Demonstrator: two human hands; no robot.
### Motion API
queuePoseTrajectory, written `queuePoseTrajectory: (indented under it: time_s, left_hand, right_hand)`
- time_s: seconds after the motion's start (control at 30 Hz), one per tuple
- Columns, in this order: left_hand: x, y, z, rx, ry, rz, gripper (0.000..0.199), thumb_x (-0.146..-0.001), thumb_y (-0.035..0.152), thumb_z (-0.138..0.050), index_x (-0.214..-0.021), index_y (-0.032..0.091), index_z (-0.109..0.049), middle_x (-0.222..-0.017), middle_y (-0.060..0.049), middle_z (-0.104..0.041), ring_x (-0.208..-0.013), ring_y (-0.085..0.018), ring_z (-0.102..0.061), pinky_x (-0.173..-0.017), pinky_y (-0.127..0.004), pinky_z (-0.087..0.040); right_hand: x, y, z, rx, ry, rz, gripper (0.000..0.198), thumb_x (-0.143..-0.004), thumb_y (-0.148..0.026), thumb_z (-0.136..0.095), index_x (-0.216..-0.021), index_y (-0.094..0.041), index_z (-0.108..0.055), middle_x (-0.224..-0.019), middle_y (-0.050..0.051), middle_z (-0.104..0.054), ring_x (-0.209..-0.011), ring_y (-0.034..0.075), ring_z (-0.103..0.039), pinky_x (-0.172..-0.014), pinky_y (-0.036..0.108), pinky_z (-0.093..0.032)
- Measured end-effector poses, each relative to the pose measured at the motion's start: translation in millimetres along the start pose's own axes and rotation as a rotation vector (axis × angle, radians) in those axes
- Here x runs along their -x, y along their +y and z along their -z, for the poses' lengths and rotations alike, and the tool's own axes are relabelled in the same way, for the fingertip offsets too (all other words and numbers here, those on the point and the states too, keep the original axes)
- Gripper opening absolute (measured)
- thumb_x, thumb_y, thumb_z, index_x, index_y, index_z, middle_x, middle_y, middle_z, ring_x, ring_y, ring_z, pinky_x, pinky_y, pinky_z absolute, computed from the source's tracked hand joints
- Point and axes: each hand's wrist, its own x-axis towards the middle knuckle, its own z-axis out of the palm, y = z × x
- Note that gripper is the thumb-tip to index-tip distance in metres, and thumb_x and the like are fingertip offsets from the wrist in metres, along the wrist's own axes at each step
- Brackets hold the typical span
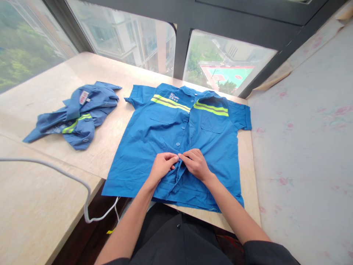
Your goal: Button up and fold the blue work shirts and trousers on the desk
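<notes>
A blue short-sleeved work shirt (138, 147) lies spread out front side up, its collar toward the window. Yellow-green reflective stripes cross its chest above two pockets. My left hand (163, 166) pinches the front placket low down the shirt, thumb and index finger together. Meeting it there, my right hand (196, 165) grips the other front edge, with fingertips touching the left ones. Whatever button sits between the fingertips is hidden. Higher up the placket, a button (178, 144) and several others show, and the right front edge lies loose beside them. Below my hands the placket hangs slightly apart.
A crumpled blue garment (82, 114) with a reflective stripe lies to the left on the pale stone-like ledge (113, 154). A white cable (68, 173) loops across the left front. Windows stand behind, and a floral-papered wall (298, 147) bounds the right side.
</notes>
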Motion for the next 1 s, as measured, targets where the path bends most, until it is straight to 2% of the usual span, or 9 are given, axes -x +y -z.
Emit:
queuePoseTrajectory:
  time_s: [0.13,0.27,0.4,0.53,0.63,0.77,1.0]
  left_hand:
    - [0.5,-2.9,1.1,0.022,-0.012,0.001,0.030,-0.071,0.037,-0.071,-0.087,0.012,-0.076,-0.070,-0.004,-0.070,-0.051,-0.010,-0.056,-0.046,-0.019,-0.041]
    - [2.2,-8.5,2.0,-0.001,-0.049,-0.017,0.039,-0.071,0.043,-0.074,-0.093,0.012,-0.077,-0.064,-0.003,-0.068,-0.053,-0.011,-0.055,-0.048,-0.021,-0.042]
    - [5.6,-15.7,-1.0,-0.065,-0.021,-0.124,0.044,-0.065,0.046,-0.080,-0.094,0.012,-0.076,-0.073,-0.003,-0.070,-0.052,-0.009,-0.052,-0.047,-0.021,-0.039]
    - [9.9,-18.3,-7.9,-0.232,0.104,-0.242,0.031,-0.072,0.038,-0.073,-0.091,0.014,-0.076,-0.079,-0.004,-0.072,-0.056,-0.010,-0.055,-0.051,-0.021,-0.041]
    - [11.8,-19.9,-10.9,-0.272,0.148,-0.285,0.024,-0.076,0.032,-0.067,-0.089,0.015,-0.076,-0.078,-0.004,-0.072,-0.057,-0.011,-0.056,-0.054,-0.021,-0.044]
    - [13.4,-25.3,-10.2,-0.246,0.147,-0.343,0.023,-0.078,0.031,-0.065,-0.093,0.017,-0.077,-0.080,-0.003,-0.071,-0.058,-0.010,-0.056,-0.058,-0.021,-0.047]
    - [15.6,-28.1,-5.2,-0.198,0.115,-0.350,0.026,-0.081,0.038,-0.068,-0.095,0.019,-0.077,-0.087,-0.004,-0.072,-0.061,-0.011,-0.059,-0.059,-0.022,-0.049]
  right_hand:
    - [-0.7,-1.4,-0.5,-0.005,-0.030,-0.022,0.028,-0.096,-0.011,-0.052,-0.116,-0.022,-0.068,-0.093,0.007,-0.070,-0.087,0.020,-0.059,-0.081,0.037,-0.043]
    - [-0.4,-1.0,-1.9,-0.036,-0.051,-0.042,0.025,-0.096,-0.015,-0.053,-0.112,-0.022,-0.070,-0.092,0.007,-0.070,-0.088,0.021,-0.058,-0.082,0.038,-0.043]
    - [1.2,1.8,-4.5,-0.082,-0.027,-0.041,0.021,-0.096,-0.018,-0.055,-0.108,-0.022,-0.072,-0.089,0.006,-0.070,-0.085,0.020,-0.057,-0.081,0.037,-0.042]
    - [0.9,4.0,-4.5,-0.104,-0.022,-0.049,0.022,-0.096,-0.015,-0.053,-0.105,-0.022,-0.072,-0.087,0.005,-0.070,-0.085,0.019,-0.058,-0.080,0.036,-0.042]
    - [-0.1,4.4,-3.6,-0.120,0.003,-0.046,0.020,-0.096,-0.015,-0.056,-0.103,-0.022,-0.073,-0.086,0.004,-0.071,-0.083,0.018,-0.058,-0.081,0.035,-0.042]
    - [-0.6,4.4,-2.0,-0.107,0.057,-0.075,0.014,-0.095,-0.020,-0.061,-0.096,-0.025,-0.075,-0.086,0.003,-0.071,-0.086,0.017,-0.059,-0.084,0.035,-0.041]
    - [-0.2,6.5,2.9,-0.151,0.042,-0.104,0.015,-0.094,-0.021,-0.063,-0.096,-0.027,-0.077,-0.087,0.003,-0.070,-0.089,0.018,-0.059,-0.086,0.036,-0.042]
